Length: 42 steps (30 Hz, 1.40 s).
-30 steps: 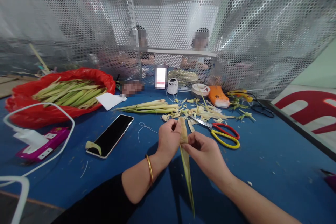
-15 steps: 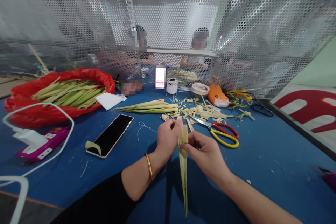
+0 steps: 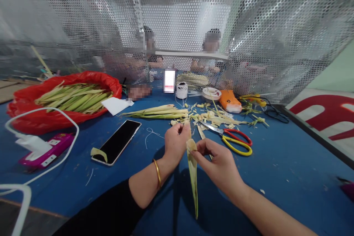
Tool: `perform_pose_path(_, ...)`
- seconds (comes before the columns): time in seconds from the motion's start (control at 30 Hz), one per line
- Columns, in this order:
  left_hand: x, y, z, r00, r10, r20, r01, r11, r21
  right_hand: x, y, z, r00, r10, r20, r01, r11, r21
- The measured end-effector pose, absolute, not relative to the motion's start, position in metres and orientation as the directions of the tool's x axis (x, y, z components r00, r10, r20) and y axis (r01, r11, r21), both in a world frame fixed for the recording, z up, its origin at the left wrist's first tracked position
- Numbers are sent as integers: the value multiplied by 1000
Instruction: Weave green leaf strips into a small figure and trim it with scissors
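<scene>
My left hand (image 3: pixel 176 143), with a gold bangle at the wrist, pinches the upper end of a pale piece of corn husk. A longer corn husk (image 3: pixel 193 177) hangs from my right hand (image 3: pixel 217 158), its wide pale end between my thumb and fingers and its narrow green tip pointing toward me. The two hands nearly meet over the blue table; whether both grip one same husk is hard to see. Just beyond them lie husk scraps (image 3: pixel 212 118) and scissors (image 3: pixel 236 141) with one red and one yellow handle. A bundle of husks (image 3: pixel 157 112) lies behind my left hand.
At left stand a red plastic bag (image 3: pixel 63 118) of husks and a purple power strip (image 3: pixel 47 151) with a white cable. A phone (image 3: pixel 117 142) lies nearby. Thread spool (image 3: pixel 181 91), bowl (image 3: pixel 211 93) and orange tissue pack (image 3: pixel 230 101) stand before a perforated metal screen (image 3: pixel 185 18); people sit behind it.
The folded-over top of the husk between my hands has turned, now showing a rounded, cupped end. The hanging tip has risen slightly. My hands stay in nearly the same place.
</scene>
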<state>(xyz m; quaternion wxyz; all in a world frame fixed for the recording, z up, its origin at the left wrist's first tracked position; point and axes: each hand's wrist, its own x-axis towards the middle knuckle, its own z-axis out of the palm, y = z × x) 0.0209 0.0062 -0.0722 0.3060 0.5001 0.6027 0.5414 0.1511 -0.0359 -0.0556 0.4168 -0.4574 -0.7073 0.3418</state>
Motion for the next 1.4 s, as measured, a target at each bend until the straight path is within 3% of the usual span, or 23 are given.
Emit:
perform_pose_path(0.17, 20, 8, -73, -336, 921, 197, 318, -86, 944, 150, -34, -59, -263, 961, 79, 329, 167, -930)
perform_pose_path(0.4, 18, 10, -72, -341, 915, 216, 345, -91, 934, 148, -39, -56, -242, 953, 182, 266, 246, -932)
perform_pose_path(0.53, 16, 13, -72, -375, 905, 198, 307, -80, 948, 147, -38, -59, -243, 967, 81, 282, 150, -947)
perform_pose_path(0.67, 21, 10, -68, -340, 940, 30, 97, 3, 995, 150, -31, -63, -177, 979, 102, 308, 153, -939)
perform_pose_path(0.77, 28, 0, -63, -126, 984, -127, -83, 117, 990, 156, -22, -63, -104, 980, 169, 310, 194, -931)
perform_pose_path(0.87, 33, -8, -60, -7, 983, -182, -102, 181, 978, 161, -15, -63, -68, 974, 218, 355, 227, -907)
perform_pose_path(1.1, 32, -9, -59, -119, 990, -75, 2, 76, 997, 162, -12, -65, -138, 975, 174, 317, 210, -925)
perform_pose_path(1.4, 33, -9, -57, -114, 993, -28, 12, 30, 999, 160, -16, -63, -95, 961, 258, 284, 274, -919)
